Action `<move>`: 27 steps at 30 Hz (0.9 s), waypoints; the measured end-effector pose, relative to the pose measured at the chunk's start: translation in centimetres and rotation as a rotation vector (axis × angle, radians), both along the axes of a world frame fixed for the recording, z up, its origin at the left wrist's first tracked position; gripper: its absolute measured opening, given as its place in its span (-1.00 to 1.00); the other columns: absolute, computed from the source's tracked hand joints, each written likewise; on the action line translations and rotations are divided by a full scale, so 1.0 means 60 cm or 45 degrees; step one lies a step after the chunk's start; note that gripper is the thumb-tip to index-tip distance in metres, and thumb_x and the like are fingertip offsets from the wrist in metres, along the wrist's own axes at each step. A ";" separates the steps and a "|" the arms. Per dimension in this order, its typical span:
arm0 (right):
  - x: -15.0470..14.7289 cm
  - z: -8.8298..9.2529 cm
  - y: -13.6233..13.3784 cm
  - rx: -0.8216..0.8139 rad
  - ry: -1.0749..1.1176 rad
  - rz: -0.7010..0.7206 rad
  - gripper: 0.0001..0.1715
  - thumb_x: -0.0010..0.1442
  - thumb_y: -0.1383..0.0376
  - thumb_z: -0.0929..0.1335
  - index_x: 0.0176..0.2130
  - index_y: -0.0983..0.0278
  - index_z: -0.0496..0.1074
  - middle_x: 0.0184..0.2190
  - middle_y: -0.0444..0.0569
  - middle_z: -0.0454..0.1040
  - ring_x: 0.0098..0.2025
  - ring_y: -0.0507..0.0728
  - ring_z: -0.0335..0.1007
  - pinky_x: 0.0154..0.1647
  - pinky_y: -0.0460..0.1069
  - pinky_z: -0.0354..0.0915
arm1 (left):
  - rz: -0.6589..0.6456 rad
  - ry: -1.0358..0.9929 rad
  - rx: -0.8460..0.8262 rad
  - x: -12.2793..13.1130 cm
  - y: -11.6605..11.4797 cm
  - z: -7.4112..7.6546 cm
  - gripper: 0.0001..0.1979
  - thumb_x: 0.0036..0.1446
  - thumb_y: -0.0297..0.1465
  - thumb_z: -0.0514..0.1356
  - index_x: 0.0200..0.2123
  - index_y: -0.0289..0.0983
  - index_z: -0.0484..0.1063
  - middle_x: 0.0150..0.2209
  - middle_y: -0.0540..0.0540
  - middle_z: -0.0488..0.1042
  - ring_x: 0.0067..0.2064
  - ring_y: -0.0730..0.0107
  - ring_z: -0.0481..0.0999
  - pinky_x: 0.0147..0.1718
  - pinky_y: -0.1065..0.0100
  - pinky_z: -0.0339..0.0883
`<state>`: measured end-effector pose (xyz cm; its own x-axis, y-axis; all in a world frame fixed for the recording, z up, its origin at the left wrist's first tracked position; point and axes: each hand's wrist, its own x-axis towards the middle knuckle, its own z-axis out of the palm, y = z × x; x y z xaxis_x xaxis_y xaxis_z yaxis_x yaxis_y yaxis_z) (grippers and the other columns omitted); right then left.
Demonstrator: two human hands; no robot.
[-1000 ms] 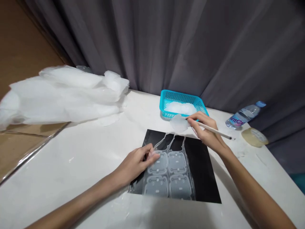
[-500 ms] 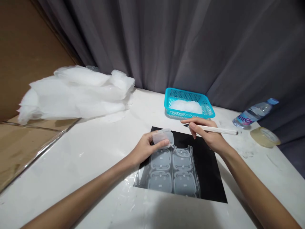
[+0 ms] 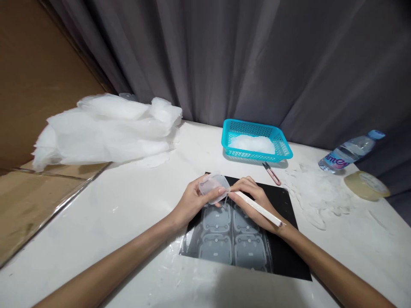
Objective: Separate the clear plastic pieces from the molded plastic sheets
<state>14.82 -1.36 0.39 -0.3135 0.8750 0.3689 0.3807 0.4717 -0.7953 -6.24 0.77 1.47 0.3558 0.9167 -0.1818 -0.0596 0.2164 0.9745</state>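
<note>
My left hand point(image 3: 192, 199) pinches a translucent, rounded plastic piece point(image 3: 212, 185) above a black sheet point(image 3: 285, 252). My right hand point(image 3: 253, 203) is closed around a white pen-shaped tool point(image 3: 259, 208), gripped like a pencil. Its tip end meets the lower right edge of the plastic piece; the tip itself is hidden by my fingers. Below both hands, several translucent grey rounded plastic pieces point(image 3: 215, 250) lie in rows on the black sheet, partly covered by my right hand.
A blue basket point(image 3: 257, 157) holds white translucent pieces. Near it lie thread snips point(image 3: 272, 174) and a heap of clear scraps point(image 3: 321, 188). A water bottle point(image 3: 348, 154) and a tape roll point(image 3: 366, 186) are at right. White plastic sheeting point(image 3: 105, 132) is piled left, by cardboard point(image 3: 41, 209).
My right hand has moved left and down, bringing the white tool to the plastic piece. The snips and scraps behind it now show. My left hand has tilted the piece slightly.
</note>
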 end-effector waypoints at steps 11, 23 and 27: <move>-0.018 -0.005 -0.012 -0.164 0.132 -0.105 -0.82 0.36 0.18 0.41 -0.27 0.22 0.51 -0.32 -0.08 0.46 -0.24 0.12 0.37 -0.16 0.02 0.29 | -0.004 0.074 0.068 0.005 -0.009 -0.002 -0.66 0.20 -0.18 0.39 -0.38 -0.28 0.39 -0.45 0.03 0.43 -0.39 0.45 0.38 -0.36 0.41 0.25; 0.065 -0.017 0.014 0.084 -0.287 -0.491 -0.78 0.36 0.23 0.37 -0.34 0.22 0.46 -0.35 -0.07 0.49 -0.25 0.15 0.45 -0.17 0.03 0.27 | 0.321 -0.045 0.135 -0.026 0.038 0.027 -0.71 0.09 -0.29 0.46 -0.37 -0.30 0.43 -0.44 -0.01 0.46 -0.39 0.43 0.43 -0.39 0.42 0.31; 0.070 -0.011 0.035 0.176 -0.346 -0.523 -0.84 0.36 0.22 0.37 -0.15 0.23 0.54 -0.22 0.01 0.54 -0.16 0.21 0.49 -0.14 0.07 0.32 | 0.025 -0.177 -0.042 -0.011 0.010 0.022 -0.72 0.20 -0.22 0.40 -0.28 -0.33 0.50 -0.40 -0.04 0.50 -0.38 0.44 0.46 -0.35 0.41 0.33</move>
